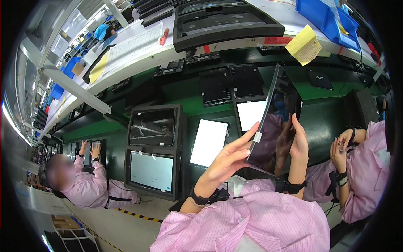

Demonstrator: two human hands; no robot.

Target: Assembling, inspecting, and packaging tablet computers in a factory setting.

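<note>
Both of my hands grip a dark-screened tablet, raised above the bench and tilted steeply. My left hand pinches its left edge near a small white tab, thumb and fingers closed. On the opposite edge, the fingers of my right hand press against the side. Reflections of pink cloth and blue shapes show in its glossy screen. Just left of my hands, a tablet with a lit white screen lies on the green bench. Another lit tablet is partly hidden behind the raised one.
A black foam tray at left holds two tablets, one lit. Dark tablets lie farther back. Above them, a shelf carries a black foam frame, papers and a blue bin. Co-workers in pink sit at both sides.
</note>
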